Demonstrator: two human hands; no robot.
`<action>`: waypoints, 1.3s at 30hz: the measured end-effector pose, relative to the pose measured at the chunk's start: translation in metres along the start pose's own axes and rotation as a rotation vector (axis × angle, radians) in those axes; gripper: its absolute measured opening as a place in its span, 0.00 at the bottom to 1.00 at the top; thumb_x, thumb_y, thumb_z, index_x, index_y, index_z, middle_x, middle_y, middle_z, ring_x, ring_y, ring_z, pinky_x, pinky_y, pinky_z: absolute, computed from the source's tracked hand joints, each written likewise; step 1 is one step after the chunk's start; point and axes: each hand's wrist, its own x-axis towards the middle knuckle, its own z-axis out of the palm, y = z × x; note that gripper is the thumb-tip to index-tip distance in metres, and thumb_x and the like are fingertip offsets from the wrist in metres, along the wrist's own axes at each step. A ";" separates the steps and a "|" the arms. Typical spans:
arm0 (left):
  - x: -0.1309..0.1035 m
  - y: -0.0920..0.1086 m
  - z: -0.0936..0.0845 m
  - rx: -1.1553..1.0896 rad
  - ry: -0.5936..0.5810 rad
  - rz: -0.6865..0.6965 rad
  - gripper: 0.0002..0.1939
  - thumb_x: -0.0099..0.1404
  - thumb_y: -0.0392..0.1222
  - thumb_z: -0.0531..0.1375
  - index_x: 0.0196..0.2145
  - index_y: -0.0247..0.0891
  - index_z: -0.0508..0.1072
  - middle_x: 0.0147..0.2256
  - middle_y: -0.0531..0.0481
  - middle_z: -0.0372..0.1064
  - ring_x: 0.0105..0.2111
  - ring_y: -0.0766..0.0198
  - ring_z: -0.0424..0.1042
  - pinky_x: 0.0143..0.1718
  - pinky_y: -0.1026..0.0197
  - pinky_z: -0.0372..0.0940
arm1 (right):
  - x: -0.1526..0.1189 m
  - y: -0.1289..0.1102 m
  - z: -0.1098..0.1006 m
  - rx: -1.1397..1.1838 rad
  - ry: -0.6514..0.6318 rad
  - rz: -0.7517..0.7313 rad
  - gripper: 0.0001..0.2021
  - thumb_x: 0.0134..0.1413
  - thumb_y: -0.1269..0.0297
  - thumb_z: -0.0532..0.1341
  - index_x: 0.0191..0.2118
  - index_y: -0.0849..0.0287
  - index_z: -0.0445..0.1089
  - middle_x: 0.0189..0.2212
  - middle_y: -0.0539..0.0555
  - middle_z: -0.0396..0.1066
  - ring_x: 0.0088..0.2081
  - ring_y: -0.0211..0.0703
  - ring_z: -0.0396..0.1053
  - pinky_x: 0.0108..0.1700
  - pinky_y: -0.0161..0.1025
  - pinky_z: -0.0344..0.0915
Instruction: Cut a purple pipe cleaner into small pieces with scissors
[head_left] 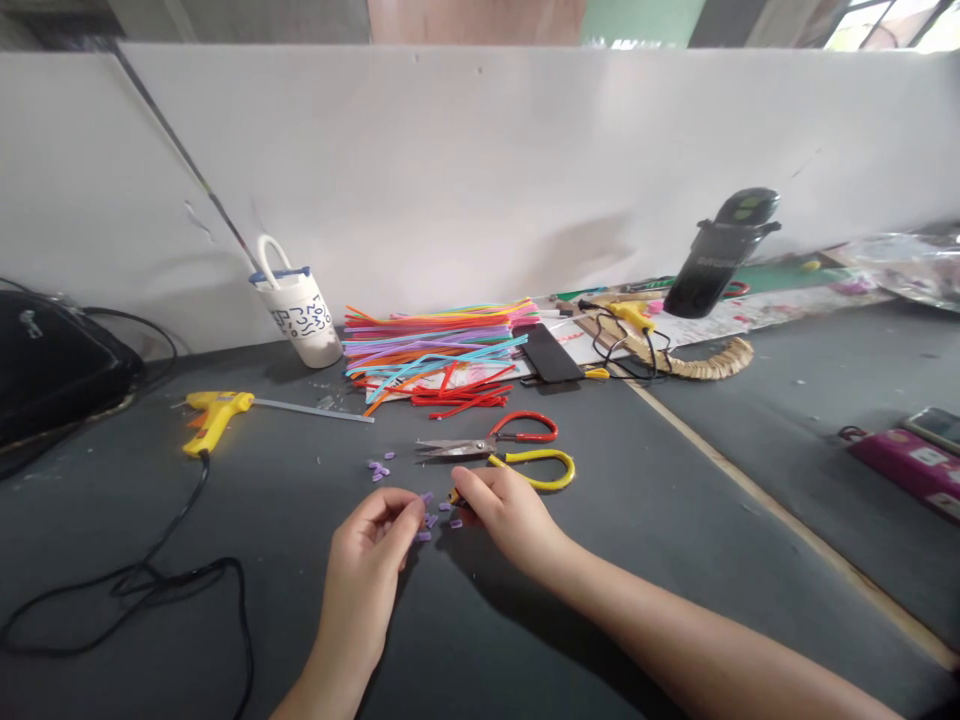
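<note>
My left hand (375, 540) is closed in a pinch on a small purple piece (427, 497) that shows at its fingertips. Facing it, my right hand (506, 510) pinches a small yellow-and-dark piece (453, 496); most of that piece is hidden by the fingers. The two hands are close but apart. Several loose purple pieces (456, 524) lie on the table between and under them, and another cluster of purple pieces (380, 469) sits a little farther off. Just beyond my right hand lie scissors (469, 449) with one red and one yellow handle loop.
A yellow glue gun (217, 415) with a black cord lies left. Behind are a white cup (300, 320), colourful pipe cleaners (435, 345), a black phone (551, 353) and a second yellow glue gun (634, 315). A dark bottle (720, 255) stands right, near a purple pouch (904, 465).
</note>
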 end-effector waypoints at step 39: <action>-0.004 0.004 0.002 0.009 0.019 -0.011 0.10 0.50 0.47 0.63 0.24 0.36 0.72 0.17 0.58 0.60 0.17 0.73 0.51 0.16 0.71 0.47 | 0.002 0.002 0.001 0.025 -0.015 0.023 0.23 0.57 0.56 0.46 0.16 0.60 0.61 0.12 0.46 0.55 0.18 0.34 0.54 0.23 0.32 0.47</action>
